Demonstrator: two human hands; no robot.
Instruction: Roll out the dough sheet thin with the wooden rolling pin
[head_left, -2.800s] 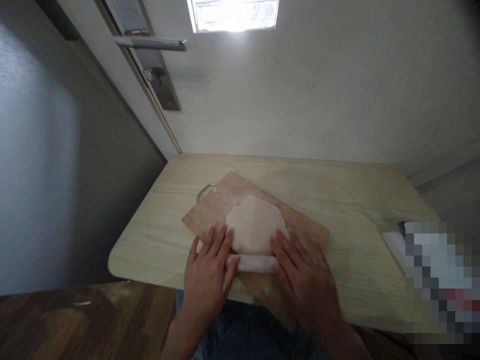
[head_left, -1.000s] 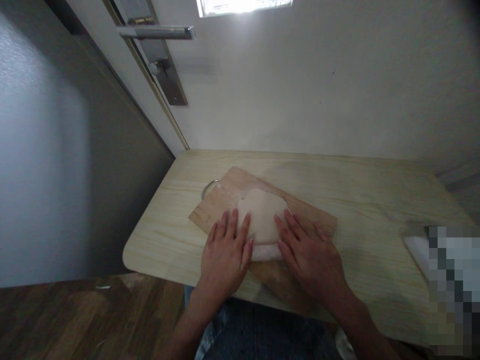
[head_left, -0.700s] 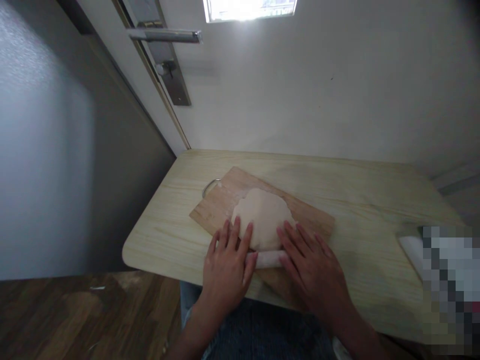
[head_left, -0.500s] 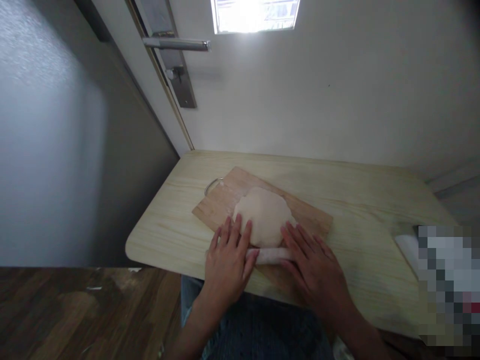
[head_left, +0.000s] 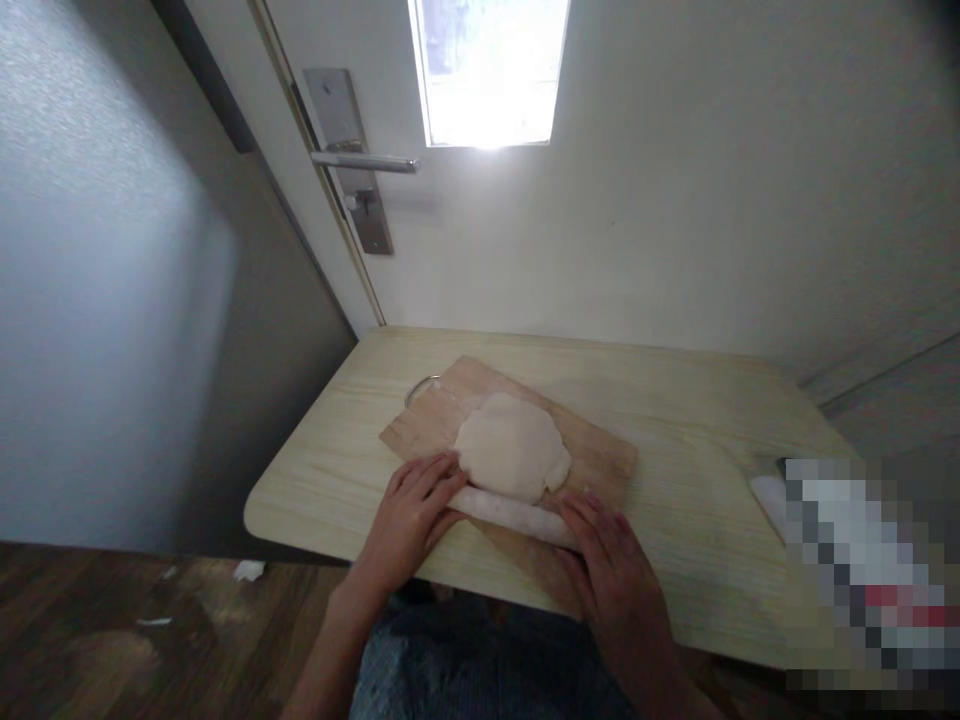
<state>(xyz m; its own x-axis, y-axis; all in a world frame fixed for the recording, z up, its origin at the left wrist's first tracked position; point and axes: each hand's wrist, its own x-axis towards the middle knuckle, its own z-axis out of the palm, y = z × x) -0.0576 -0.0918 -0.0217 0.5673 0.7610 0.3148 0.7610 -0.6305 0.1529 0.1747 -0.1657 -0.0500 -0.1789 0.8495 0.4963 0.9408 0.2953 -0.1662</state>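
Head view: what are the hands holding, and where is the work lying?

The left hand (head_left: 409, 512) and the right hand (head_left: 619, 575) are sitting apart, each clasping one end of the rolling pin (head_left: 517, 514), with fingers over the far side and thumb along the near side. The pin is lying at a slant across the near part of the cutting board (head_left: 604, 450), which is resting askew on the tabletop (head_left: 697, 420). The dough (head_left: 510, 445) is lying flat on the board, just beyond the pin. Whether the two are touching is not showing clearly.

How is the pin likely to be handling?

Judging by its slim, straight form, it is probably feeling light and rigid. Its surface is showing whitish, possibly floured, so the grip is perhaps running dry and slightly slick. Both ends are serving as sound holding points, leaving the middle bare.

And the dough?

It is looking soft, limp and easily torn; a small notch is showing at its near right edge. Pinching the rim is likely risking a tear; flat palms spreading beneath the sheet are probably giving safer support.
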